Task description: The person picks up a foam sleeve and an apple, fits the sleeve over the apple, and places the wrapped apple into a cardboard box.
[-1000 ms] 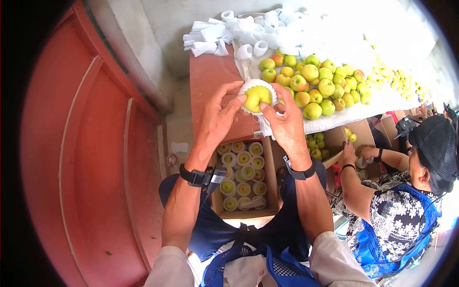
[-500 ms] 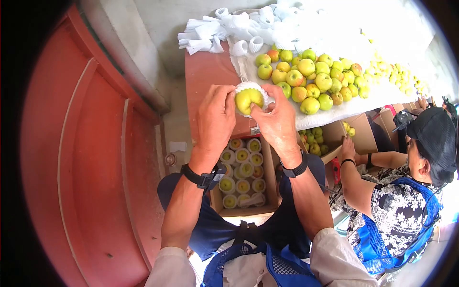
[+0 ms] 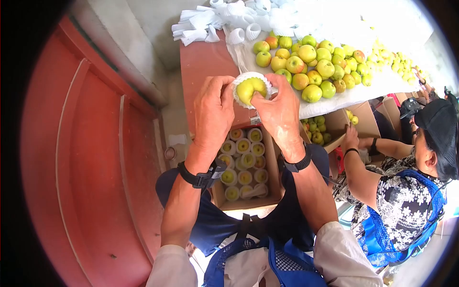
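A yellow-green apple [image 3: 249, 89] sits in a white foam net [image 3: 250, 75] between my two hands, above the table's front edge. My left hand [image 3: 214, 107] pinches the left side of the net. My right hand [image 3: 281, 107] grips the right side, its thumb pressed on the apple. Below my hands, a cardboard box [image 3: 273, 178] between my knees holds several apples in foam nets [image 3: 245, 178]. Loose apples [image 3: 325, 68] lie on a white cloth to the right, and a pile of empty foam nets [image 3: 234, 16] is at the back.
To the right, a co-worker in a black cap [image 3: 437, 136] reaches into an open cardboard box [image 3: 366, 119]. Another box with loose apples [image 3: 315, 128] stands beside mine. A red door [image 3: 95, 158] fills the left side. Farther back at the right, another person's hand touches the apples.
My hands have brought the apple slightly left and up in view, and my left fingers have closed in along the net. The far person's hand has reached up to the table's apples.
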`<move>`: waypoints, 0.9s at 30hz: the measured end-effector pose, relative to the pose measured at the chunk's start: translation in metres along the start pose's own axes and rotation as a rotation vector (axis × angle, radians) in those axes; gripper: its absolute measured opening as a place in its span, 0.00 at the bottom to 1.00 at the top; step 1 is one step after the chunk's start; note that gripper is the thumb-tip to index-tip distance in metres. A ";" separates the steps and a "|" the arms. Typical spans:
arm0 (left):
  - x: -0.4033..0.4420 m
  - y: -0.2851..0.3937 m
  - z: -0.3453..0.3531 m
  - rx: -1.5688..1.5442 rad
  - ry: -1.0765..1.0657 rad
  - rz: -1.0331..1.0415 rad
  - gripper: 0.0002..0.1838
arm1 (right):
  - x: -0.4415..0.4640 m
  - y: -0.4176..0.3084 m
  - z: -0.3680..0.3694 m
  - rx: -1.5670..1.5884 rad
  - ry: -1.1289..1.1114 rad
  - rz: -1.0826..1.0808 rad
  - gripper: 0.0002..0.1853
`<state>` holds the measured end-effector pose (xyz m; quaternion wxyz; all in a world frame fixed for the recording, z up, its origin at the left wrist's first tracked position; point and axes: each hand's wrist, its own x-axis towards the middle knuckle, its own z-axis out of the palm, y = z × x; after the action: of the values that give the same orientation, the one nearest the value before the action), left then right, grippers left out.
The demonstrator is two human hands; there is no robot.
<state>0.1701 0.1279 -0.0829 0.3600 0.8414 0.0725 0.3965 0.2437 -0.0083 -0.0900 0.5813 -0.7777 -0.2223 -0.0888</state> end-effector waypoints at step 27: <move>0.003 -0.005 -0.006 -0.240 -0.321 -0.214 0.35 | 0.014 0.008 -0.013 0.593 -0.313 0.471 0.31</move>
<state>0.1684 0.1363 -0.0814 0.5044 0.8324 0.0556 0.2227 0.2609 -0.0186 -0.0876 0.7439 -0.6101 -0.1396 0.2341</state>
